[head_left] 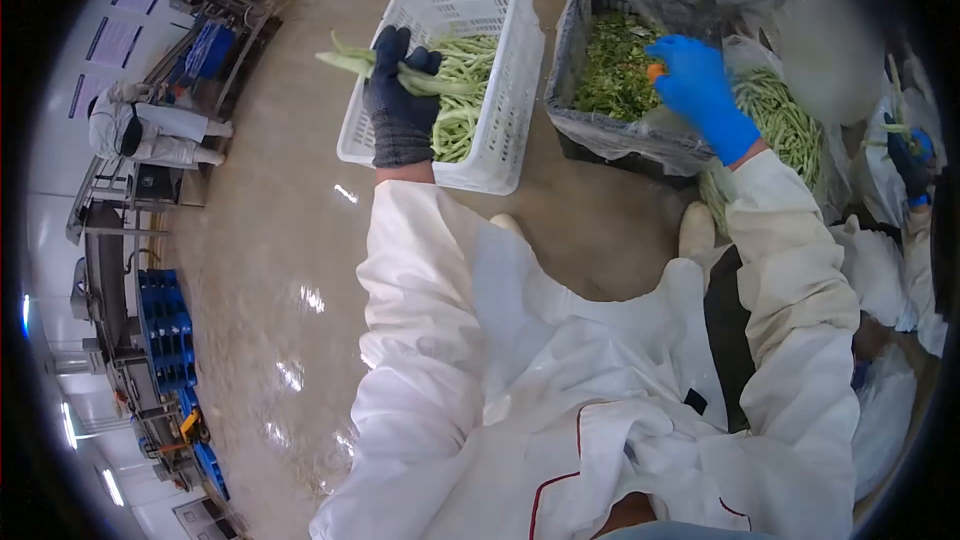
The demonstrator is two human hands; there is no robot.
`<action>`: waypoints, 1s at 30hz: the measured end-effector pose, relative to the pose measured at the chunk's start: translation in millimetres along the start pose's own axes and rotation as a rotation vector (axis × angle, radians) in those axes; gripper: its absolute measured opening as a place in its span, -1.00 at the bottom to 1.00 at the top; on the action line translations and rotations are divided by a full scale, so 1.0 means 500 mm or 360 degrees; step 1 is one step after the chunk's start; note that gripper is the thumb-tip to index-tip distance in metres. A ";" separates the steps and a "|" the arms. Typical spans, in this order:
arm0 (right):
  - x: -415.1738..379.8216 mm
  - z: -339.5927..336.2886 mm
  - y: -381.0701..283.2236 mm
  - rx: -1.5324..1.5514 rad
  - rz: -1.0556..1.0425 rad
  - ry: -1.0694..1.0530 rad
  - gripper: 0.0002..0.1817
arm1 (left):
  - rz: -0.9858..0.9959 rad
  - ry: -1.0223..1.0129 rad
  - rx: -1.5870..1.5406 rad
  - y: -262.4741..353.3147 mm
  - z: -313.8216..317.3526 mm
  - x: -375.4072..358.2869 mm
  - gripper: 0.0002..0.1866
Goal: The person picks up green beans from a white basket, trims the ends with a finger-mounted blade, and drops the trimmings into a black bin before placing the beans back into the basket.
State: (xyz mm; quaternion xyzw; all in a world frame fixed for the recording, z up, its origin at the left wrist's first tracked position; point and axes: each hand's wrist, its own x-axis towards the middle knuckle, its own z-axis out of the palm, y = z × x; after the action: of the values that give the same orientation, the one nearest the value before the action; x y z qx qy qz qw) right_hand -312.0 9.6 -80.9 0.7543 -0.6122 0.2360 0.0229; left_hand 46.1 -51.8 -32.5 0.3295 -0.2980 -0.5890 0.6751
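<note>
While the left hand point(403, 100) grips green beans point(347, 59) and the right hand point(700, 90), apart, an orange object point(655, 72), blue pallets point(166, 330) stand lower left, upper-left signs point(117, 44) unreadable.

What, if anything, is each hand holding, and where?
The left hand grips long green beans mid-length, ends jutting both sides. The right hand holds an orange object, mostly hidden; which part is unclear.

Wet brownish floor point(265, 240) (glinting in spots), white slotted crate point(518, 105), dark plastic-lined crate point(605, 130) beside it
</note>
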 end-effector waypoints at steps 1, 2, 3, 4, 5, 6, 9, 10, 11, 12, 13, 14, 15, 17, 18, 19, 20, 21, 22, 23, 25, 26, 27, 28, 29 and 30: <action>-0.004 0.006 -0.014 0.0243 -0.0112 0.0057 -0.66 | -0.0012 -0.0085 0.0016 -0.002 0.036 -0.027 -0.61; -0.008 0.005 -0.031 0.0485 -0.0221 0.0114 -0.66 | 0.0132 -0.0191 0.0180 -0.018 0.039 -0.026 -0.62; -0.011 0.004 -0.048 0.0726 -0.0167 0.0007 -0.65 | 0.0277 -0.0295 0.0342 -0.034 0.040 -0.023 -0.61; -0.011 0.001 -0.072 0.0968 -0.0114 -0.0101 -0.64 | 0.0321 -0.0364 0.0407 -0.040 0.045 -0.027 -0.61; -0.010 -0.001 -0.093 0.1211 -0.0061 -0.0207 -0.63 | 0.0368 -0.0432 0.0471 -0.045 0.049 -0.031 -0.61; -0.011 -0.005 -0.115 0.1299 -0.0048 -0.0271 -0.61 | 0.0417 -0.0498 0.0531 -0.050 0.054 -0.035 -0.61; -0.008 -0.009 -0.153 0.1458 -0.0059 -0.0379 -0.54 | -0.0103 -0.0382 -0.0225 -0.062 0.102 -0.055 -0.65; -0.009 -0.009 -0.161 0.1481 -0.0080 -0.0373 -0.54 | -0.0081 -0.0423 -0.0149 -0.077 0.111 -0.062 -0.64; -0.011 -0.010 -0.168 0.1503 -0.0098 -0.0367 -0.55 | -0.0061 -0.0465 -0.0073 -0.092 0.119 -0.071 -0.64; -0.014 -0.011 -0.172 0.1526 -0.0117 -0.0362 -0.56 | -0.0040 -0.0506 0.0003 -0.103 0.124 -0.079 -0.63; -0.016 -0.016 -0.173 0.1436 -0.0129 -0.0356 -0.60 | -0.0162 -0.0524 -0.0184 -0.104 0.131 -0.087 -0.64; -0.017 -0.022 -0.173 0.1348 -0.0141 -0.0352 -0.64 | 0.0084 -0.0589 0.0109 -0.115 0.130 -0.091 -0.63; -0.019 -0.027 -0.173 0.1260 -0.0156 -0.0350 -0.68 | 0.0333 -0.0648 0.0401 -0.127 0.127 -0.095 -0.62; -0.025 -0.022 -0.170 0.1170 -0.0319 -0.0214 -0.73 | 0.0341 -0.0614 0.0628 -0.124 0.133 -0.099 -0.62; -0.028 -0.019 -0.169 0.1124 -0.0403 -0.0146 -0.76 | 0.0097 -0.0524 0.0560 -0.117 0.134 -0.097 -0.61; -0.030 -0.023 -0.172 0.1007 -0.0578 -0.0097 -0.79 | -0.0144 -0.0431 0.0490 -0.109 0.139 -0.099 -0.59; -0.033 -0.028 -0.174 0.0887 -0.0751 -0.0046 -0.82 | -0.0177 -0.0455 0.0561 -0.108 0.145 -0.104 -0.58; -0.036 -0.033 -0.177 0.0764 -0.0922 0.0004 -0.85 | -0.0210 -0.0478 0.0632 -0.110 0.151 -0.111 -0.57; -0.038 -0.036 -0.182 0.0694 -0.1023 -0.0001 -0.87 | -0.0245 -0.0501 0.0704 -0.112 0.154 -0.115 -0.56; -0.040 -0.039 -0.188 0.0624 -0.1121 -0.0006 -0.88 | -0.0359 -0.0607 0.0693 -0.112 0.150 -0.113 -0.62; -0.042 -0.049 -0.187 0.0546 -0.1156 -0.0002 -0.90 | -0.0229 -0.0912 0.1022 -0.113 0.148 -0.126 -0.64; -0.040 -0.059 -0.182 0.0537 -0.1096 0.0010 -0.90 | -0.0159 -0.1069 0.1185 -0.113 0.149 -0.135 -0.63; -0.040 -0.063 -0.174 0.0529 -0.1037 0.0022 -0.90 | -0.0203 -0.1055 0.1204 -0.112 0.152 -0.142 -0.65; -0.033 -0.060 -0.157 0.0541 -0.0899 0.0193 -0.87 | -0.0246 -0.1037 0.1222 -0.103 0.163 -0.154 -0.66; -0.018 -0.054 -0.131 0.0552 -0.0762 0.0363 -0.85 | -0.0288 -0.1016 0.1240 -0.091 0.175 -0.166 -0.65; -0.005 -0.049 -0.104 0.0562 -0.0625 0.0532 -0.83 | -0.0305 -0.1026 0.1257 -0.086 0.175 -0.169 -0.63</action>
State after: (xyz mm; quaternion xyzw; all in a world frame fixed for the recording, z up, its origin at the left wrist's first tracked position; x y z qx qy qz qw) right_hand -271.7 32.6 -46.7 0.8012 -0.3921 0.4506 0.0371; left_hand -59.9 20.1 -14.9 0.3870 -0.6589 -0.5622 0.3162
